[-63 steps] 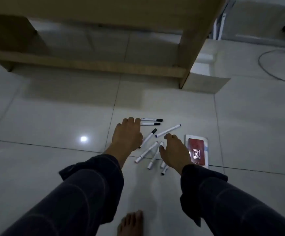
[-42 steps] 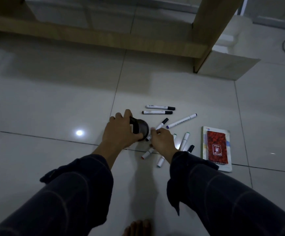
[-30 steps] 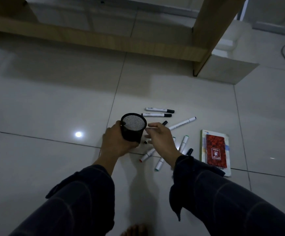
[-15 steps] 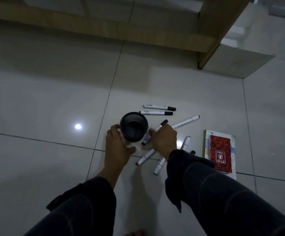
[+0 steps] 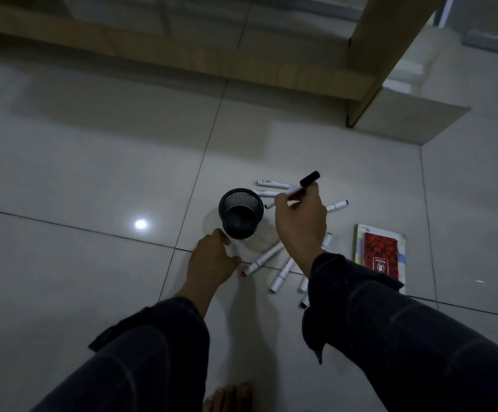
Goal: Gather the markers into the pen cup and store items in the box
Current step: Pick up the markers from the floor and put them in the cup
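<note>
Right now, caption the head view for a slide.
Right hand lifts a marker beside the mesh cup; left hand at its base.

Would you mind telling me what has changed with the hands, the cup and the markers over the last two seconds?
The left hand stood the black mesh pen cup upright on the floor and has slid down to its base. The right hand picked a black-capped marker from the pile and raised it beside the cup's mouth. The remaining markers and the red booklet lie as before.

A wooden frame [image 5: 271, 69] stands on dim, seemingly glossy floor tiles [image 5: 78, 173].
</note>
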